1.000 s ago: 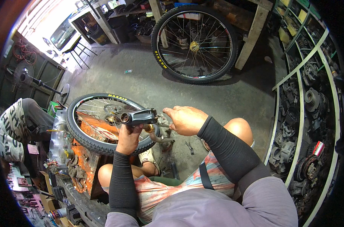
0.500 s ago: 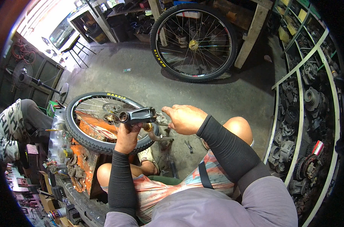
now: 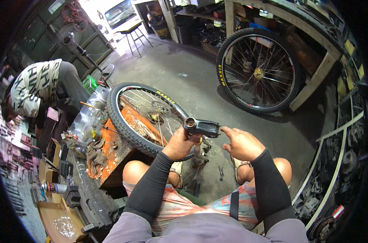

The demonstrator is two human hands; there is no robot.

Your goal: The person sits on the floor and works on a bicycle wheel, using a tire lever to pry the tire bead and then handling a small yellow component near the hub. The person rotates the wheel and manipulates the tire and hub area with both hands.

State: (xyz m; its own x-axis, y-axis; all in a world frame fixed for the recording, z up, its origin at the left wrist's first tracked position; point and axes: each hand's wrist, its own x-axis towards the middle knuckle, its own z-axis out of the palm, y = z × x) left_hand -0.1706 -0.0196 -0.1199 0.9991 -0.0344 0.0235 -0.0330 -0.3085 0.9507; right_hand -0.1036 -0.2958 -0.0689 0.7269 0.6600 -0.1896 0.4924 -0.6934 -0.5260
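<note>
A black bicycle stem [image 3: 204, 128], with a round open clamp at its left end, is held up in front of me. My left hand [image 3: 179, 144] is closed round it from below and from the left. Under the stem, a gold-coloured ring [image 3: 199, 141] and a bent silver-grey part show; how they join it is hidden. My right hand [image 3: 243, 143] is just right of the stem's other end. Its index finger points at that end, with the thumb apart below, and I see nothing between them. Beyond my left hand, a bicycle wheel [image 3: 118, 121] leans over an orange-topped box [image 3: 109, 152].
Pliers [image 3: 221, 173] lie on the floor between my feet. Another wheel [image 3: 220, 81] leans on a wooden bench ahead. Metal parts fill the shelves [image 3: 341, 162] at right. At left, a person [image 3: 40, 87] bends over tools near an open cardboard box [image 3: 56, 220].
The whole view has swung left, so everything sits further right. The right-hand fingers have shifted at the stem's end, with index and thumb spread. My left hand still grips the stem.
</note>
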